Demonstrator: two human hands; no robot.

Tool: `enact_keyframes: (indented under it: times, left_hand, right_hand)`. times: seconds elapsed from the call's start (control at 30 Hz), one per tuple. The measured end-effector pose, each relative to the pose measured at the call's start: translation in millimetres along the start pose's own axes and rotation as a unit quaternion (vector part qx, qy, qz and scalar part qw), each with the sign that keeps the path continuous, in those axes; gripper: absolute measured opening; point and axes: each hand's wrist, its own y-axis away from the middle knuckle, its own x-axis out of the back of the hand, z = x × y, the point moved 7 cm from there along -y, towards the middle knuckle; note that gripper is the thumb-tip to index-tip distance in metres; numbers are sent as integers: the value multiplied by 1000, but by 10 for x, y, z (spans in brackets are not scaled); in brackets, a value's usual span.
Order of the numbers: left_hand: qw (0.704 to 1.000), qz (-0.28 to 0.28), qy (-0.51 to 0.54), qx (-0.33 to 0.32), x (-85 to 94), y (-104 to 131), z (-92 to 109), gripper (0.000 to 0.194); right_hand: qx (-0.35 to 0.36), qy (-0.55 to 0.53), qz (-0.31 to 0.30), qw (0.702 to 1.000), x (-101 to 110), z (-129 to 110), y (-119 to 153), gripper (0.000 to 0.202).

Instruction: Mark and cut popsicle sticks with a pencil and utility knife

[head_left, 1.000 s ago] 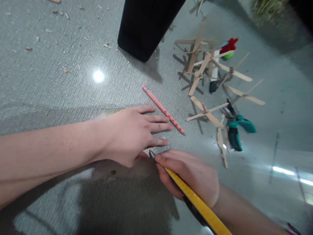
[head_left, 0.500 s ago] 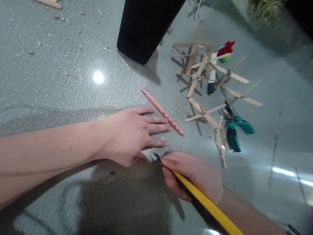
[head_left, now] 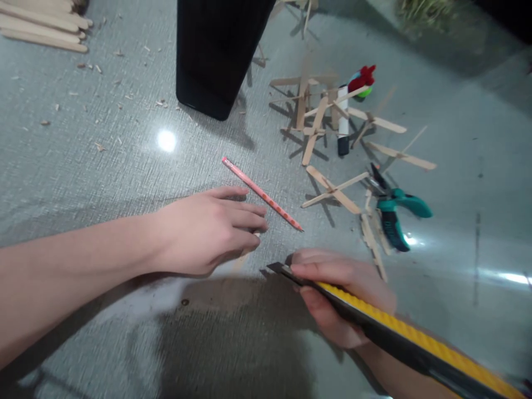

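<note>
My right hand [head_left: 338,288] is wrapped round a yellow and black utility knife [head_left: 399,332]. Its blade points left, just above the table and a little apart from my left hand. Palm down on the table, my left hand [head_left: 216,230] has its fingers curled over a small craft stick [head_left: 240,261]; its thumb is tucked out of sight. Only a pale bit of the stick shows beneath the index finger. Beyond these fingertips lies a pink pencil [head_left: 264,195], its tip toward the right.
Crossed craft sticks [head_left: 332,189] lie in several pieces at right, around a white marker [head_left: 343,122]. Teal-handled pliers [head_left: 394,213] are beside them. A black box-like object [head_left: 220,55] stands at the back. A stack of craft sticks [head_left: 41,27] and wood shavings are at upper left.
My right hand has drawn the knife back to the right, away from my left hand. My left hand's fingers have come closer together and bent. The view has shifted, showing more of the stick stack.
</note>
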Motion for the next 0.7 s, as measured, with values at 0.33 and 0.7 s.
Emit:
enact_keyframes:
  times: [0.33,0.7]
  left_hand:
    - [999,-28,-34,-22,26,-15,20,25]
    - [998,3,-61,6,73,-14,2,26]
  right_hand:
    - [-35,7,18,999,41,42,20,20]
    - [-11,-16,27,999,29,29,29,31]
